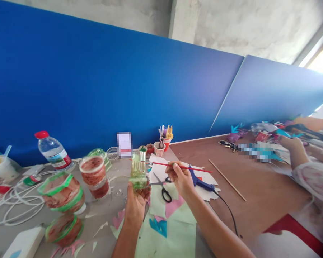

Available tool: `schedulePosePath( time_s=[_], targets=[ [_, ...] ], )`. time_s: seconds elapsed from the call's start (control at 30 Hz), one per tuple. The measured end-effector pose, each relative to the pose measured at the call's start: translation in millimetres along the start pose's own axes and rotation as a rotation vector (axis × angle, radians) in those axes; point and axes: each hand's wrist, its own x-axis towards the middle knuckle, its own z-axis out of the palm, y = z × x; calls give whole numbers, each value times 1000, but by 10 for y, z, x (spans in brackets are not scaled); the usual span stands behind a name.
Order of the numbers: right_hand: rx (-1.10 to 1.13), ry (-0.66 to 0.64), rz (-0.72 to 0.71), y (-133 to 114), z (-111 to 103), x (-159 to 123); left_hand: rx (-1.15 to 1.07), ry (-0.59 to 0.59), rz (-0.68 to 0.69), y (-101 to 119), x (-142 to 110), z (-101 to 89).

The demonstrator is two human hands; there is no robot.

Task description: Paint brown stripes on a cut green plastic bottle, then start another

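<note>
A clear plastic bottle piece tinted green is held up in my left hand, whose fingers support it from below. My right hand pinches a thin red paintbrush, its bristle end pointing left and meeting the bottle piece in view. I cannot tell whether the tip touches the plastic. Beneath and behind my hands lie black-handled scissors, a blue glue gun with a black cord, and sheets of pale green, white and pink paper. A blue paper scrap lies near my left wrist.
Red-smeared plastic tubs, green-rimmed containers, a water bottle and a white cable crowd the left. Cups with tools stand behind. A wooden stick lies right, near another person's arm. A blue partition closes the back.
</note>
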Motion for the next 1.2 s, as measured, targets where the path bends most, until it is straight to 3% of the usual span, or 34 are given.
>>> schedulePosePath(
  time_s=[0.23, 0.5, 0.73, 1.2],
  targets=[
    [2, -64, -27, 141, -81, -48, 52, 17, 43, -36, 6, 28],
    [-33, -150, -63, 126, -161, -102, 114, 85, 129, -28, 37, 4],
    [-99, -213, -89, 108, -191, -104, 281, 99, 349, -119, 145, -117],
    [-29, -145, -87, 98, -253, -57, 488, 72, 489, -159, 184, -234]
  ],
)
